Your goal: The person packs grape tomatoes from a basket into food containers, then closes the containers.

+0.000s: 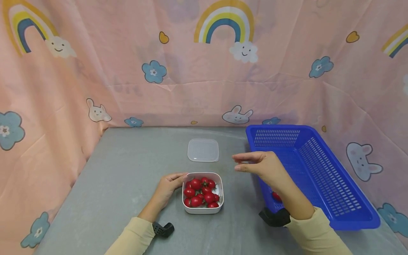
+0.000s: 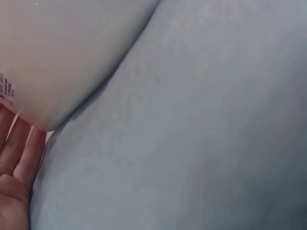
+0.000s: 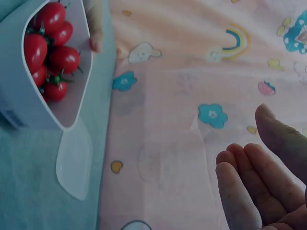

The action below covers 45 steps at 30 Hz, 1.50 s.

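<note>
Red cherry tomatoes (image 1: 196,201) with some green stems fill much of a small white container (image 1: 204,211). My left hand (image 1: 169,187) touches its left side near the far corner; in the left wrist view its fairly straight fingers (image 2: 29,155) lie against the outer wall. Raised between the container and a blue basket (image 1: 306,129), my right hand (image 1: 259,164) has thumb and fingers apart with nothing between them. The right wrist view shows this gap too, beside the fingers (image 3: 237,196). A red tomato (image 1: 276,196) lies in the basket, partly hidden by my right forearm.
A clear, flat lid (image 1: 203,150) lies on the grey tabletop (image 1: 137,159) beyond the container. The long basket with slotted walls takes up the table's right side. A pink printed curtain (image 1: 191,92) hangs behind and at both sides.
</note>
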### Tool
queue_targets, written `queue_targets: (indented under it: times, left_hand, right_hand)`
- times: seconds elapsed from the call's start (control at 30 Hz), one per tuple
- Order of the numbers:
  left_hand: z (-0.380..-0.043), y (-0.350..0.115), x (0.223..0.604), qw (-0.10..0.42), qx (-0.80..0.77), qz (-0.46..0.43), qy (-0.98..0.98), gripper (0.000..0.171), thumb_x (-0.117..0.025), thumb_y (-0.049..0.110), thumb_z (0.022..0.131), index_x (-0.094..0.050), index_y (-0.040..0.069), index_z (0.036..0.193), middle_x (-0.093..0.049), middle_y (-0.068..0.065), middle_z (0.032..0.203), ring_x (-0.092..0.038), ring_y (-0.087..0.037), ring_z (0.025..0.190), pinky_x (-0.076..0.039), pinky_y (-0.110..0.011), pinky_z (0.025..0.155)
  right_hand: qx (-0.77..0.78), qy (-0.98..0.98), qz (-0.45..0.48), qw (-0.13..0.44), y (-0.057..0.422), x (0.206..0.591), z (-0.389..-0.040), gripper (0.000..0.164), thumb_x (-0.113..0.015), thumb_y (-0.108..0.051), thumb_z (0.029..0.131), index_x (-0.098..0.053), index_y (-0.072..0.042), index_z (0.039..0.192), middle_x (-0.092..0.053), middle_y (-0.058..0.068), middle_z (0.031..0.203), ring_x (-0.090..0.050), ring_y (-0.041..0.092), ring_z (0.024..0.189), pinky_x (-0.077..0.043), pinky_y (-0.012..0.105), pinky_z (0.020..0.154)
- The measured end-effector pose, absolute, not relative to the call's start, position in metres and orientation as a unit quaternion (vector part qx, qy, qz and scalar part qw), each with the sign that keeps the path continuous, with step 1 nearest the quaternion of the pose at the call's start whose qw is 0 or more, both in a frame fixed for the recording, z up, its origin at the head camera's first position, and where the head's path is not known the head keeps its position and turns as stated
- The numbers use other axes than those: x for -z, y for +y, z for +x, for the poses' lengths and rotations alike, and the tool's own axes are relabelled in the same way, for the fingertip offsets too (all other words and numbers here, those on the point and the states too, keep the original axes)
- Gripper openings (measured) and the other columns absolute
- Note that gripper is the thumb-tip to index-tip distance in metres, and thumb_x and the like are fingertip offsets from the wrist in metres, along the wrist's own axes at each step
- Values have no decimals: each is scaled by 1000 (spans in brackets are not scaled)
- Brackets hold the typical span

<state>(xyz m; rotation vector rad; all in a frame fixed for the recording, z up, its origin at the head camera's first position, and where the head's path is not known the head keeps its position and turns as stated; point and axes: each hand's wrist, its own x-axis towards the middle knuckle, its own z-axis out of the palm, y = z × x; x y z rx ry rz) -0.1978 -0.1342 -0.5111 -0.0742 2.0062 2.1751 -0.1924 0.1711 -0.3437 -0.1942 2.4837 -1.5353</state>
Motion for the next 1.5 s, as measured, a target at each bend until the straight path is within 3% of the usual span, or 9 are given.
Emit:
queue_targets:
  times: [0.27,0.4,0.63,0.83,1.2,1.5]
  left_hand:
    - [-198,-135,513,91,-735,-10,672,35,-64,11,95,-64,-15,119,-75,8,99,-67,0,93,-53,-20,85]
    - [-198,-135,512,92,-731,-9,676,36,-65,12,95,-64,-14,119,-75,4,103,-67,0,94,-53,-20,86]
    - [-197,-135,509,95,-727,-12,680,36,-66,13,94,-65,-12,119,-75,-1,106,-67,0,95,-53,-20,87]
    - [-197,-135,510,94,-729,-13,678,36,-66,13,94,-65,-13,119,-75,3,104,-67,0,94,-53,-20,87]
    - [-198,-135,513,92,-733,-15,674,36,-66,12,94,-65,-13,119,-75,4,102,-67,0,94,-54,-20,85]
    - [-198,-134,513,87,-737,-22,670,35,-66,11,93,-65,-14,117,-75,7,98,-67,0,93,-54,-19,84]
  right_hand:
    - [514,849,-53,114,204,343,-198,48,-79,-34,84,-71,-7,123,-74,1,119,-63,-6,106,-40,53,111]
    - [518,845,-55,120,222,347,-200,48,-78,-30,86,-68,-4,125,-74,-1,117,-60,-11,104,-34,60,112]
    - [487,860,-60,141,255,355,-210,48,-74,-32,90,-67,-5,128,-73,-2,119,-60,-10,103,-35,64,109]
    - [455,872,-53,172,279,365,-223,50,-72,-37,91,-66,-6,130,-72,4,124,-61,-5,106,-35,66,109]
    - [446,855,-117,235,302,392,-238,44,-71,-21,92,-65,4,127,-68,19,125,-69,13,111,-40,62,108]
    - [454,827,-137,303,312,405,-251,42,-70,-17,93,-64,6,127,-69,19,124,-70,19,110,-38,65,108]
